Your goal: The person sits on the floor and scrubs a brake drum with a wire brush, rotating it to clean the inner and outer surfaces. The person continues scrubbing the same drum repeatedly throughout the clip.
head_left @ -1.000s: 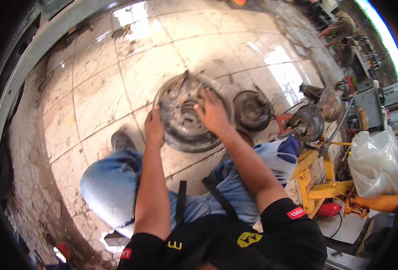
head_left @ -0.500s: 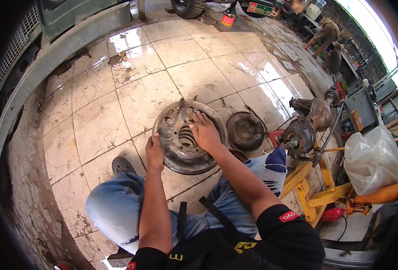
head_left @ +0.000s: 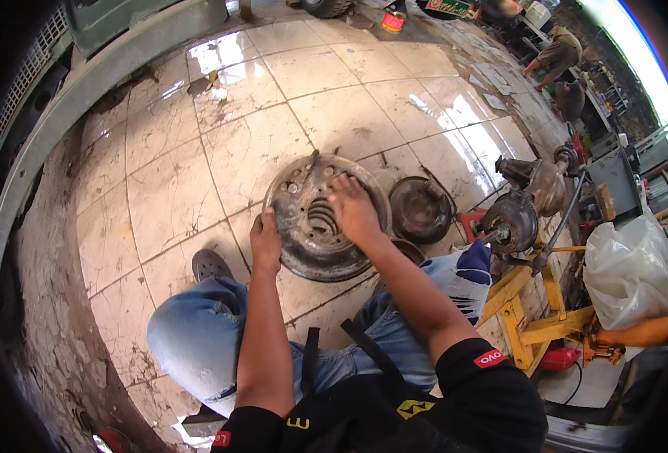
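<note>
A grimy round steel wheel rim point(head_left: 304, 260) lies on the tiled floor in front of me, with holes around its middle. Through its centre opening a dark coil spring point(head_left: 320, 217) shows. My left hand point(head_left: 266, 241) grips the rim's left edge, thumb up and fingers partly hidden by it. Over the upper right of its face my right hand point(head_left: 357, 211) lies with fingers stretched out, slightly blurred. Whether anything thin is under those fingers I cannot tell. Just right of the rim sits a dark, round metal drum point(head_left: 420, 211).
An axle assembly point(head_left: 534, 192) stands at the right beside a yellow metal stand point(head_left: 526, 325). A white plastic bag point(head_left: 630, 272) is close by. A grey curved metal beam point(head_left: 55, 128) runs along the left. At the back right a person point(head_left: 559, 53) bends over.
My right hand has shifted slightly over the rim's face, its fingers now closer together. The left hand keeps its hold on the edge. The whole view has shifted slightly.
</note>
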Action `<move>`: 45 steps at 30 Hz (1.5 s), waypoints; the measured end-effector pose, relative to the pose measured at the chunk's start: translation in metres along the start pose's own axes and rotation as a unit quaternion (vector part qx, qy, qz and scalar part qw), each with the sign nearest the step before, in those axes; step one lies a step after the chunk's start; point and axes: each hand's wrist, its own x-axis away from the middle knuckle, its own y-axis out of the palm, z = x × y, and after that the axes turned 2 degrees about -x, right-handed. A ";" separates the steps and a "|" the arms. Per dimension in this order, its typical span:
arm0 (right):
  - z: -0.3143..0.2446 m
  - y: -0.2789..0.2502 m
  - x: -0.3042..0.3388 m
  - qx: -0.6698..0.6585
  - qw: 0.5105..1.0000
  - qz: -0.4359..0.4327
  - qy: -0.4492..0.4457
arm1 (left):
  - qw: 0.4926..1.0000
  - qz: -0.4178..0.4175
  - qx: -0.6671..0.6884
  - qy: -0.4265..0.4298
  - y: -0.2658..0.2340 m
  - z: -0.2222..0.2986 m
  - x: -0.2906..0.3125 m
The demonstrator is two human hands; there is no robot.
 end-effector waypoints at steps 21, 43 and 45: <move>-0.050 -0.062 0.076 0.065 0.965 -0.227 -0.117 | 0.998 0.018 0.058 -0.025 -0.001 -0.002 0.000; -0.084 -0.016 0.046 0.040 0.964 -0.227 -0.132 | 0.996 0.041 0.062 -0.043 0.000 0.011 0.006; -0.079 -0.034 0.039 -0.003 0.950 -0.270 -0.154 | 0.997 0.057 0.048 -0.004 0.000 -0.003 -0.002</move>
